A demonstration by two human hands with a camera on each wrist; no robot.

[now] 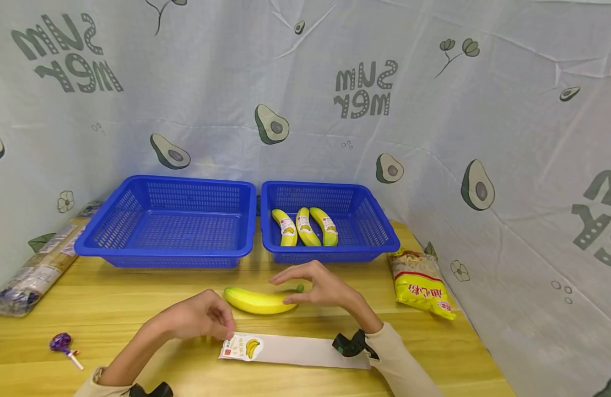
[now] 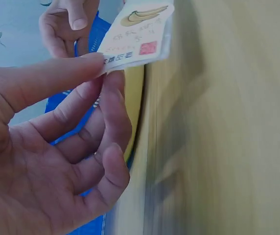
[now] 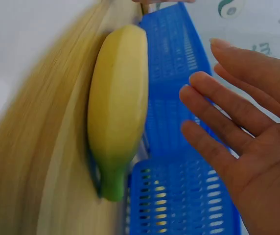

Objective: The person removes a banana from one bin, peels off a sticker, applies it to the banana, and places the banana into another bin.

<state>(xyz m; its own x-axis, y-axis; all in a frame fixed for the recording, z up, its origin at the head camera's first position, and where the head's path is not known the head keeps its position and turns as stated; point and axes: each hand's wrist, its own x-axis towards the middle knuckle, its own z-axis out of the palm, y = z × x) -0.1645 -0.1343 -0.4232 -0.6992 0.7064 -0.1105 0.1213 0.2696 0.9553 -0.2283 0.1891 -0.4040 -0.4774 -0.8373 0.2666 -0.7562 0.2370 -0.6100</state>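
My left hand (image 1: 203,317) pinches the left corner of a pale label strip (image 1: 305,351) between thumb and fingertips. A banana sticker (image 2: 142,29) with red and black print shows at the gripped end in the left wrist view. Just beyond the strip, a yellow banana (image 1: 260,301) with a green stem lies on the table. My right hand (image 1: 317,284) hovers by its stem end, fingers spread and holding nothing. The right wrist view shows a gap between those fingers (image 3: 218,112) and the banana (image 3: 118,98).
Behind stand two blue baskets; the right basket (image 1: 330,253) holds three labelled bananas (image 1: 305,227), and nothing shows in the left basket (image 1: 166,253). A yellow snack bag (image 1: 421,281) lies at right. A lollipop (image 1: 62,344) and a long wrapped pack (image 1: 42,270) lie at left.
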